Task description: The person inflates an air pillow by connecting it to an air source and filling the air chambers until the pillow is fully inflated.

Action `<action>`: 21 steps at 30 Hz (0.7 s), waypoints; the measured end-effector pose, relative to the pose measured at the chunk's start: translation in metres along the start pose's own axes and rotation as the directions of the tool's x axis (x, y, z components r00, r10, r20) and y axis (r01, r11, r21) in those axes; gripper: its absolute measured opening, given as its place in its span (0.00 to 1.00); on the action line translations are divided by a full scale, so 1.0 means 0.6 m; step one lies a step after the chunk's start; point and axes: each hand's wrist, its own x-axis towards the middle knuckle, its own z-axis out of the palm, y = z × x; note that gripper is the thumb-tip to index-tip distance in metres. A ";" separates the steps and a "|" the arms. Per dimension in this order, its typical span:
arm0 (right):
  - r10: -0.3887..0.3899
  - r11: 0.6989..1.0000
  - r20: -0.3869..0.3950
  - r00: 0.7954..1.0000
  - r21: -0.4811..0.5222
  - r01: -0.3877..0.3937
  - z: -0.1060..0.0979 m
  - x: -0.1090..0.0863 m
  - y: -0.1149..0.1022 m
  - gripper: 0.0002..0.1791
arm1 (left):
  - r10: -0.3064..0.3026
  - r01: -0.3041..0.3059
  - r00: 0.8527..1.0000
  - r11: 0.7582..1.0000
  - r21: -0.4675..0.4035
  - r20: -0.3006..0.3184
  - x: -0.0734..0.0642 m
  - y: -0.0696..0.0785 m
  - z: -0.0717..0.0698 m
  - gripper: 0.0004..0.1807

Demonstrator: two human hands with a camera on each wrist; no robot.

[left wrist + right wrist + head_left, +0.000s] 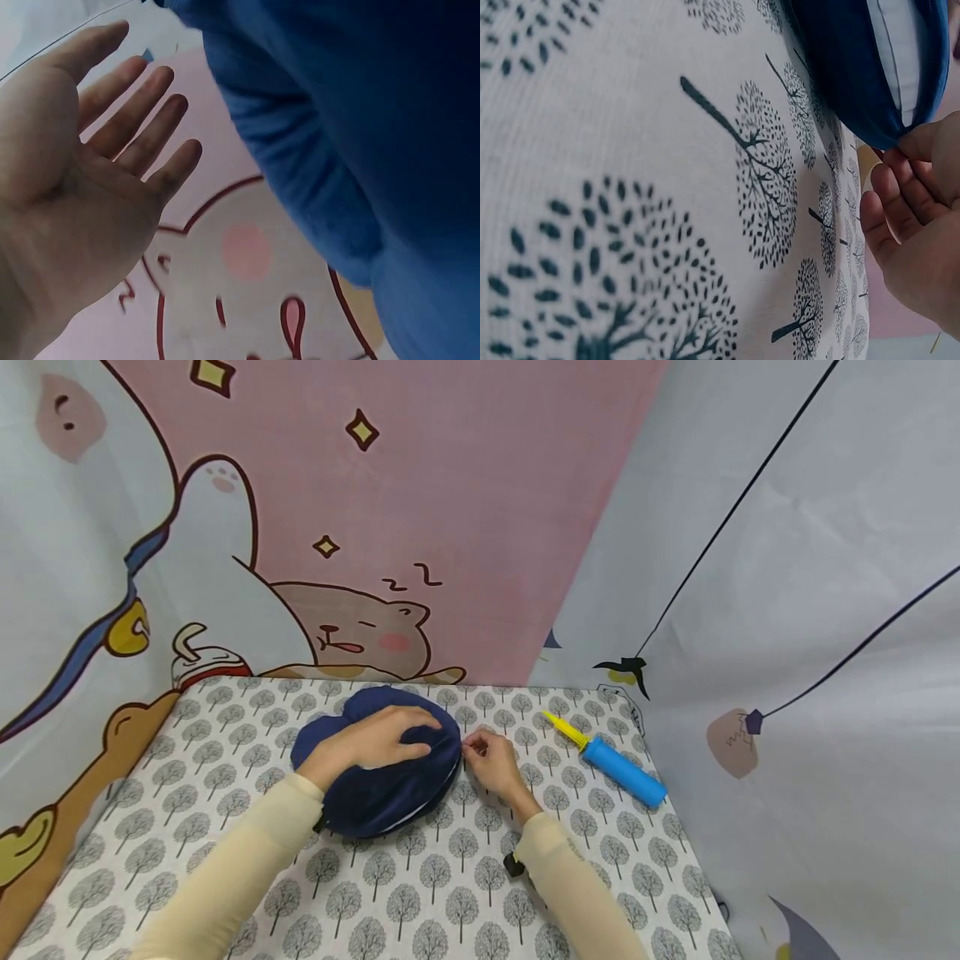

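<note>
A navy blue plush neck pillow [375, 793], rounded with a notch at its upper left, lies on the table. An open slit along its edge shows white inner material [896, 52] in the right wrist view. My left hand [386, 737] is over the top of the pillow, fingers extended; its palm and loosely spread fingers [124, 127] show beside the blue fabric in the left wrist view. At the pillow's right edge, my right hand [491, 764] pinches the fabric between thumb and fingers, right at the end of the slit.
A hand pump with a blue barrel [622, 770] and yellow nozzle lies to the right on the tree-patterned tablecloth [435, 902]. Behind the table hangs a pink and white cartoon curtain [480, 510]. A pale curtain [825, 652] borders the right side.
</note>
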 end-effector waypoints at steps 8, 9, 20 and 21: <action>-0.023 1.000 -0.057 0.998 0.019 0.025 0.003 0.002 -0.009 0.04 | -0.028 0.028 0.998 1.000 0.003 0.060 0.092 -0.010 0.013 0.21; -0.023 0.999 -0.061 0.998 0.025 0.025 0.002 0.002 -0.011 0.04 | -0.029 0.028 0.998 1.000 0.008 0.064 0.099 -0.011 0.013 0.20; -0.110 0.993 -0.146 0.983 0.033 0.116 0.000 0.005 -0.018 0.03 | -0.019 0.008 0.989 0.997 0.074 0.146 0.137 -0.023 0.021 0.16; -0.118 0.992 -0.153 0.981 0.028 0.124 0.000 0.006 -0.018 0.03 | -0.012 0.001 0.988 0.997 0.072 0.152 0.138 -0.026 0.022 0.16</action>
